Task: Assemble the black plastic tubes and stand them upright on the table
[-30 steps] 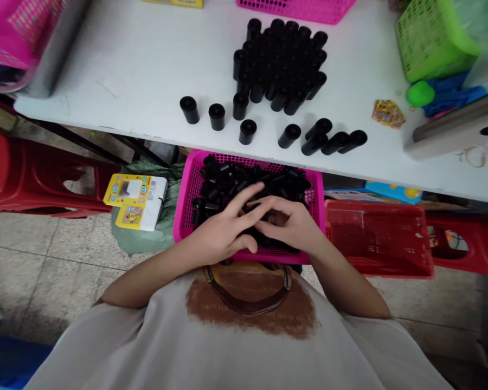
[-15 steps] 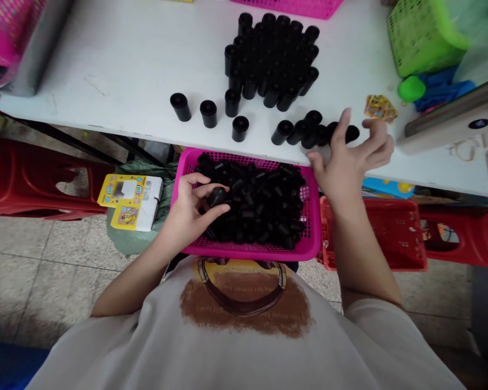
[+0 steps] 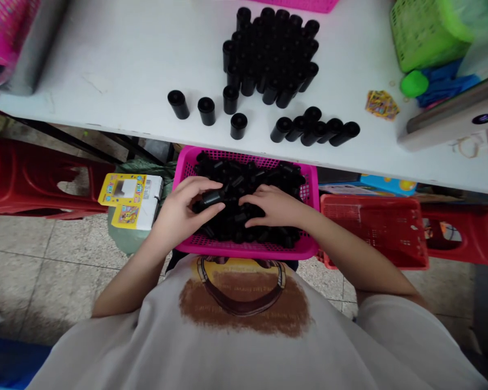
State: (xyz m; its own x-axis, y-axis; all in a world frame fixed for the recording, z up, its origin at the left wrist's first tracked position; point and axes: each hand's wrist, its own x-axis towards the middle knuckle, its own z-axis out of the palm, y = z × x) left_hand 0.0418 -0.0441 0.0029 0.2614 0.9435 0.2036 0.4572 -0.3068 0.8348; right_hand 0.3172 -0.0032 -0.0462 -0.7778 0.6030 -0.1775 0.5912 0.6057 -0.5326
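The cylinders (image 3: 270, 54) show black against the white surface (image 3: 126, 65), the pieces (image 3: 236, 180) in the hot-pink basket (image 3: 314, 206) are black, and I see lime green on another basket (image 3: 417, 40), red on a crate (image 3: 374, 227), yellow and white on a printed carton (image 3: 149, 203), and brown on a grey shirt (image 3: 244, 357).

My left fingers (image 3: 207, 184) grip a black tube (image 3: 212, 197) over the pink basket (image 3: 244, 252); my right fingers (image 3: 252, 200), parted, dip among small black pieces (image 3: 260, 176). More black tubes (image 3: 272, 54) crowd the table (image 3: 126, 70).
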